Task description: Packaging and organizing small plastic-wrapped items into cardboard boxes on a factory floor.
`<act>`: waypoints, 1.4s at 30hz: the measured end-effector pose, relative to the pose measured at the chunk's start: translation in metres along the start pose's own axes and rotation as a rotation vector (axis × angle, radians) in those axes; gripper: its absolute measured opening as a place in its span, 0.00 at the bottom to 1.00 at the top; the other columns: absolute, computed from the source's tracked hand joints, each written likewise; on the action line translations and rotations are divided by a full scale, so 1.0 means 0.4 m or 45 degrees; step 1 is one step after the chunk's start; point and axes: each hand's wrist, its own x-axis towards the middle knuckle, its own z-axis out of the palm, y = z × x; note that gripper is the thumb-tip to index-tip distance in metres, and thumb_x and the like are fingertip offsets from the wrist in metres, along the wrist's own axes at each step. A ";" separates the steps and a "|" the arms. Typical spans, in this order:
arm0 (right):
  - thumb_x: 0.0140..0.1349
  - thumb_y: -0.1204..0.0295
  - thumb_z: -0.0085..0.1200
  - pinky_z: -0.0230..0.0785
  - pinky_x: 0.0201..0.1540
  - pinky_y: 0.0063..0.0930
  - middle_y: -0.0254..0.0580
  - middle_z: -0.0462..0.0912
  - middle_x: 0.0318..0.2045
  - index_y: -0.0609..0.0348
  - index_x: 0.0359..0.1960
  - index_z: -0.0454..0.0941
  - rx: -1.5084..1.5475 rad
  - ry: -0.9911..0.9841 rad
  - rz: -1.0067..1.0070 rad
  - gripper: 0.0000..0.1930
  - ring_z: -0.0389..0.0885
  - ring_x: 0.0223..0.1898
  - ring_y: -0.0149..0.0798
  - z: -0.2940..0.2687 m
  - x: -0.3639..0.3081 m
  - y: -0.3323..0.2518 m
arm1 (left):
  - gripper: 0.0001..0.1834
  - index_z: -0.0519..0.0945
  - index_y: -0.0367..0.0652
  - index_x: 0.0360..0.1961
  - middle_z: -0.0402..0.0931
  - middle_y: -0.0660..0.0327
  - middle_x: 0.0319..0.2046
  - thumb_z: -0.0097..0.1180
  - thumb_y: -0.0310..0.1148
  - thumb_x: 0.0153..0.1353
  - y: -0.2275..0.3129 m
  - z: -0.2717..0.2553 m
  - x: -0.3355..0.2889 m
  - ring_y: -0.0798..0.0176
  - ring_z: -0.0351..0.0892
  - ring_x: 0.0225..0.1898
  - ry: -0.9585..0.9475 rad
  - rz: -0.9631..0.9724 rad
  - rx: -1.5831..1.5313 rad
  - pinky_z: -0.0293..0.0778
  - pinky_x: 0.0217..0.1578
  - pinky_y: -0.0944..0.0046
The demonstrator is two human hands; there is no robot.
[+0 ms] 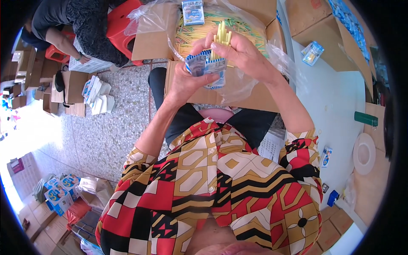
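Note:
In front of me my left hand [185, 85] grips a small blue-and-white packet [197, 64], thumb across its front. My right hand [250, 57] pinches a bundle of thin yellow sticks [222, 35] upright. The bundle's lower ends meet the packet's top edge; how far they reach inside is hidden by my fingers. Both hands are over the near side of an open cardboard box [238, 92] lined with clear plastic. Loose sticks [250, 32] in yellow, green and orange fill the box. Another blue packet [193, 12] lies at its far edge.
On the pale table [335, 97] to my right lie filled packets [313, 54], a green object [366, 118] and a round white lid-like piece [364, 154]. A box of blue packets [350, 21] stands far right. At far left a person [87, 29] sits near red stools [121, 27].

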 end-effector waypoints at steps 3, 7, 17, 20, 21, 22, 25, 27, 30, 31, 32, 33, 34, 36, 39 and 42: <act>0.66 0.66 0.41 0.60 0.54 0.28 0.42 0.76 0.45 0.57 0.39 0.68 -0.014 -0.038 0.017 0.09 0.71 0.49 0.33 -0.004 -0.010 0.003 | 0.29 0.70 0.41 0.50 0.76 0.66 0.37 0.65 0.20 0.44 0.001 -0.002 0.001 0.71 0.75 0.40 0.005 -0.040 0.039 0.73 0.43 0.67; 0.63 0.70 0.43 0.56 0.58 0.29 0.44 0.70 0.53 0.58 0.42 0.70 -0.121 -0.062 -0.019 0.09 0.66 0.56 0.36 -0.009 -0.018 -0.003 | 0.19 0.76 0.41 0.41 0.78 0.66 0.34 0.64 0.19 0.45 0.005 0.002 0.004 0.71 0.77 0.37 -0.001 -0.054 0.067 0.75 0.40 0.67; 0.62 0.70 0.46 0.56 0.59 0.27 0.39 0.69 0.53 0.60 0.54 0.67 0.328 0.136 0.061 0.18 0.66 0.55 0.32 -0.047 -0.077 0.026 | 0.19 0.77 0.38 0.42 0.79 0.63 0.37 0.64 0.19 0.46 0.019 -0.005 0.019 0.70 0.77 0.38 0.012 0.053 0.119 0.75 0.41 0.67; 0.62 0.74 0.46 0.60 0.53 0.21 0.34 0.73 0.46 0.62 0.50 0.70 0.254 0.181 0.220 0.14 0.69 0.49 0.26 -0.043 -0.092 0.012 | 0.19 0.77 0.38 0.42 0.79 0.63 0.36 0.64 0.19 0.46 0.026 -0.001 0.019 0.71 0.77 0.38 -0.026 0.005 0.129 0.74 0.42 0.67; 0.62 0.74 0.46 0.60 0.53 0.21 0.34 0.73 0.46 0.62 0.50 0.70 0.255 0.185 0.217 0.14 0.69 0.49 0.26 -0.041 -0.093 0.016 | 0.18 0.78 0.38 0.41 0.79 0.64 0.35 0.64 0.21 0.46 0.027 0.001 0.017 0.72 0.77 0.37 -0.043 0.015 0.180 0.74 0.40 0.69; 0.61 0.77 0.47 0.62 0.50 0.18 0.32 0.74 0.43 0.63 0.47 0.72 0.238 0.224 0.195 0.12 0.70 0.45 0.23 -0.035 -0.092 0.024 | 0.17 0.78 0.38 0.40 0.79 0.65 0.34 0.64 0.23 0.47 0.027 0.003 0.016 0.74 0.76 0.36 -0.060 0.025 0.232 0.74 0.39 0.70; 0.60 0.79 0.49 0.65 0.45 0.15 0.30 0.75 0.38 0.64 0.42 0.74 0.190 0.317 0.182 0.09 0.72 0.40 0.21 -0.029 -0.085 0.033 | 0.17 0.78 0.38 0.41 0.79 0.65 0.35 0.64 0.23 0.47 0.024 0.012 0.021 0.74 0.76 0.36 -0.021 0.022 0.222 0.73 0.40 0.70; 0.60 0.80 0.49 0.66 0.43 0.14 0.30 0.76 0.36 0.64 0.40 0.75 0.162 0.365 0.188 0.08 0.73 0.39 0.21 -0.029 -0.088 0.046 | 0.18 0.78 0.38 0.42 0.79 0.65 0.35 0.64 0.23 0.47 0.026 0.020 0.024 0.74 0.76 0.36 -0.004 0.028 0.186 0.73 0.40 0.70; 0.60 0.79 0.50 0.66 0.42 0.15 0.30 0.76 0.33 0.63 0.39 0.75 0.057 0.445 0.225 0.07 0.73 0.36 0.21 -0.020 -0.098 0.062 | 0.18 0.77 0.38 0.42 0.79 0.64 0.36 0.64 0.23 0.47 0.028 0.024 0.026 0.74 0.76 0.36 0.014 0.034 0.161 0.73 0.40 0.70; 0.60 0.78 0.50 0.67 0.40 0.15 0.30 0.77 0.33 0.62 0.39 0.75 -0.027 0.509 0.164 0.07 0.73 0.36 0.21 -0.014 -0.102 0.055 | 0.18 0.77 0.37 0.42 0.79 0.64 0.36 0.64 0.23 0.47 0.029 0.024 0.027 0.73 0.76 0.36 0.007 0.037 0.171 0.73 0.41 0.70; 0.61 0.77 0.49 0.67 0.39 0.15 0.30 0.77 0.33 0.62 0.39 0.74 -0.113 0.578 0.105 0.06 0.73 0.35 0.21 -0.012 -0.106 0.048 | 0.18 0.77 0.37 0.42 0.79 0.64 0.36 0.64 0.23 0.47 0.031 0.028 0.027 0.73 0.76 0.36 0.002 0.034 0.173 0.73 0.41 0.70; 0.61 0.77 0.49 0.67 0.39 0.15 0.30 0.77 0.33 0.62 0.39 0.74 -0.113 0.585 0.106 0.06 0.73 0.35 0.21 -0.018 -0.111 0.045 | 0.18 0.77 0.37 0.43 0.79 0.64 0.36 0.63 0.22 0.48 0.035 0.034 0.028 0.73 0.76 0.37 0.002 0.024 0.118 0.74 0.41 0.69; 0.61 0.76 0.48 0.68 0.38 0.16 0.30 0.77 0.33 0.61 0.40 0.73 -0.057 0.657 0.059 0.06 0.73 0.34 0.21 -0.031 -0.119 0.040 | 0.18 0.77 0.37 0.43 0.79 0.64 0.36 0.63 0.22 0.48 0.036 0.039 0.029 0.73 0.77 0.37 0.000 0.014 0.061 0.74 0.41 0.69; 0.62 0.75 0.47 0.68 0.38 0.17 0.30 0.77 0.33 0.60 0.40 0.72 -0.003 0.731 0.009 0.06 0.73 0.34 0.21 -0.054 -0.134 0.033 | 0.17 0.77 0.38 0.43 0.79 0.64 0.36 0.62 0.22 0.49 0.027 0.035 0.029 0.72 0.77 0.37 0.023 0.004 0.010 0.74 0.41 0.69; 0.64 0.73 0.45 0.68 0.39 0.19 0.32 0.77 0.33 0.59 0.41 0.70 -0.050 0.901 -0.077 0.07 0.74 0.34 0.22 -0.095 -0.168 0.011 | 0.17 0.77 0.38 0.43 0.79 0.63 0.37 0.61 0.22 0.50 0.027 0.033 0.025 0.71 0.77 0.36 0.064 -0.005 -0.033 0.74 0.40 0.69; 0.64 0.73 0.45 0.69 0.41 0.21 0.33 0.78 0.34 0.59 0.42 0.70 -0.104 1.052 -0.070 0.07 0.74 0.35 0.23 -0.157 -0.221 0.034 | 0.15 0.77 0.37 0.43 0.79 0.63 0.36 0.60 0.23 0.51 0.008 0.012 0.017 0.71 0.77 0.36 0.142 0.006 0.034 0.74 0.40 0.69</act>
